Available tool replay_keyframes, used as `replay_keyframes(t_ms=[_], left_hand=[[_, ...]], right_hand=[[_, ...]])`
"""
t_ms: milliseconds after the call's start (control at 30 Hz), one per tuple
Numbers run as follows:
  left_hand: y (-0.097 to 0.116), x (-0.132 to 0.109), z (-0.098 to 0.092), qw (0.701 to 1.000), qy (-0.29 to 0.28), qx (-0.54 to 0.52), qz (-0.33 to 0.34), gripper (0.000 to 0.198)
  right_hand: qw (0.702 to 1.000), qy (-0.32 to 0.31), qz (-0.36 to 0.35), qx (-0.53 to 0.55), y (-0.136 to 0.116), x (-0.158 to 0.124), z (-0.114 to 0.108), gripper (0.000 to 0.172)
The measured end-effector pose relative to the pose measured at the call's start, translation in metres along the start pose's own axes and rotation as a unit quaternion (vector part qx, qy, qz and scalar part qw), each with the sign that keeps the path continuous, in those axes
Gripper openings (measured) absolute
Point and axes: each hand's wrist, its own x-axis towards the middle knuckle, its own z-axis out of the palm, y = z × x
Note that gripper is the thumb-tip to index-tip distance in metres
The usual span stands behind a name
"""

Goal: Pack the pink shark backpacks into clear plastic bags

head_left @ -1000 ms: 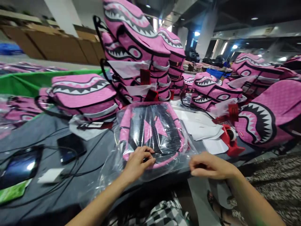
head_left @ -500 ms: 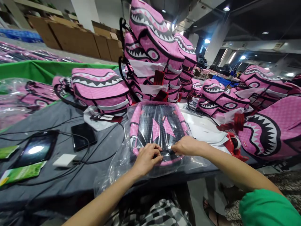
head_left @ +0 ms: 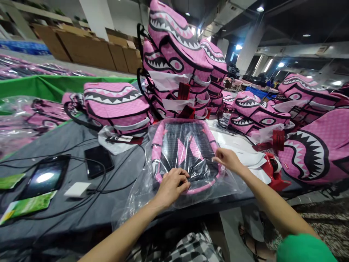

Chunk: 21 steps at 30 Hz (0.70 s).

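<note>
A pink and black backpack (head_left: 191, 136) lies back side up inside a clear plastic bag (head_left: 139, 193) on the table in front of me. My left hand (head_left: 174, 185) rests on its lower left part, fingers curled and closed on the film. Over the right edge of the backpack is my right hand (head_left: 228, 159), its thumb and fingers pinched together. Whether a bit of film or something else is between them I cannot make out. Right of it, a red tape dispenser (head_left: 274, 169) stands beside white sheets (head_left: 240, 149).
Pink shark-face backpacks (head_left: 177, 47) are stacked behind the bag, with another backpack (head_left: 117, 105) to their left and a large one (head_left: 321, 145) at right. A phone (head_left: 98, 161), a tablet (head_left: 45, 176), a white charger (head_left: 77, 190) and cables lie left.
My right hand has moved up and to the right, from the lower middle of the wrapped backpack to its right edge. My left hand has stayed in place on the film.
</note>
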Motion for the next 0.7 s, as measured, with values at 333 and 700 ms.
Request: replay_keyframes(t_ms=[333, 700], left_hand=[[0.005, -0.030, -0.015, 0.979, 0.036, 0.160, 0.117, 0.003], [-0.038, -0.046, -0.044, 0.976, 0.085, 0.198, 0.029, 0.012]], right_hand=[[0.988, -0.148, -0.038, 0.012, -0.038, -0.031, 0.034, 0.043], [0.973, -0.005, -0.084, 0.217, -0.027, -0.057, 0.034, 0.042]])
